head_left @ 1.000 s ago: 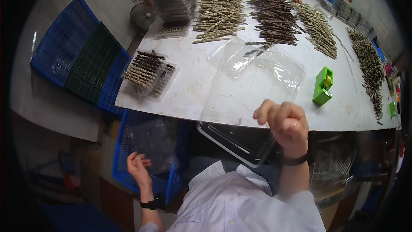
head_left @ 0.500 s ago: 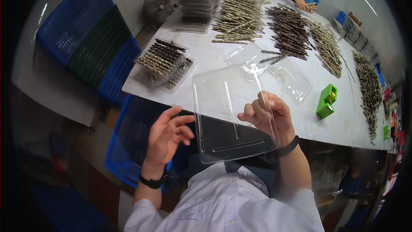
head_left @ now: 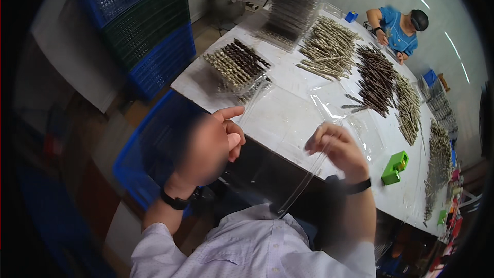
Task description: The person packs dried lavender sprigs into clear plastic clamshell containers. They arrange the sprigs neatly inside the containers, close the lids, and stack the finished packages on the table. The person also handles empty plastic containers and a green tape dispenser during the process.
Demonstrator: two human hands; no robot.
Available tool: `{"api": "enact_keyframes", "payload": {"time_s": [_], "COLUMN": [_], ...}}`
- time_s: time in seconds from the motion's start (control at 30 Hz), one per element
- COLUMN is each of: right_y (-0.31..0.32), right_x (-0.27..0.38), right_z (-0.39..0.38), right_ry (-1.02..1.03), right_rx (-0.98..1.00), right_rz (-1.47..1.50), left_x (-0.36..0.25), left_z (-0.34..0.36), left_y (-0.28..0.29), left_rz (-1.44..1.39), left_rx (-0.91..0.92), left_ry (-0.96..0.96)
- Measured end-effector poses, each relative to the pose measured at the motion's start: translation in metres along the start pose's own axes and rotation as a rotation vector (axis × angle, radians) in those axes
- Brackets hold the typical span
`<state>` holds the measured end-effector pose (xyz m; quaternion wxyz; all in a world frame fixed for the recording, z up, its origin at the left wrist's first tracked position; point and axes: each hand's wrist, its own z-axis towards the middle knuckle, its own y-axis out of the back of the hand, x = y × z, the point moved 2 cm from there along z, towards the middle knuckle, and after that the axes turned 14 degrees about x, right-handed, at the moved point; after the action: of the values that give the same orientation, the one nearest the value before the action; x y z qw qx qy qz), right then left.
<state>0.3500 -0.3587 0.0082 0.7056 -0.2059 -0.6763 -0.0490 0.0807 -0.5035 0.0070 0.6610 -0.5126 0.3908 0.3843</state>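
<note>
A clear plastic tray [head_left: 304, 183], nearly see-through and blurred, tilts in front of me at the table's front edge. My right hand [head_left: 340, 152] has its curled fingers on the tray's right side and holds it. By the tray's left side is my left hand [head_left: 211, 146], smeared by motion. Its index finger reaches toward the tray and the other fingers are bent, with nothing seen in them; whether it touches the plastic I cannot tell. Beyond it, filled clear trays [head_left: 236, 67] hold rows of dark and pale twisted sticks.
More clear trays [head_left: 368, 131] lie on the white table [head_left: 211, 92]. Loose pale sticks [head_left: 329, 49], dark sticks [head_left: 377, 80] and a green tape dispenser [head_left: 395, 168] lie beyond. A tall tray stack [head_left: 294, 5] stands behind; blue crates [head_left: 159, 67] at left. A co-worker [head_left: 399, 31] sits across.
The view has swung, so the table sits farther right and lower. The tray has turned more edge-on in my right hand. My left hand has turned, its fingers more bent.
</note>
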Motion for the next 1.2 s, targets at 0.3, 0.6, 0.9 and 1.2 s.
{"api": "enact_keyframes", "payload": {"time_s": [0.3,0.6,0.9,1.2], "right_y": [-0.036,0.014,0.042,0.043], "right_x": [0.068,0.059,0.003,0.004], "right_z": [0.058,0.129,0.211,0.208], "right_ry": [-0.26,-0.066,-0.038,-0.205], "right_rx": [0.308,-0.259,-0.403,-0.515], "right_rz": [-0.725,-0.095,-0.001,-0.395], "left_x": [-0.047,-0.044,-0.021,0.004], "left_z": [0.031,0.059,0.106,0.131], "left_y": [0.011,0.14,0.205,0.222], "left_rz": [0.786,0.67,0.739,1.007], "left_rx": [0.582,-0.22,-0.488,-0.497], "left_ry": [0.21,-0.085,0.088,0.091]}}
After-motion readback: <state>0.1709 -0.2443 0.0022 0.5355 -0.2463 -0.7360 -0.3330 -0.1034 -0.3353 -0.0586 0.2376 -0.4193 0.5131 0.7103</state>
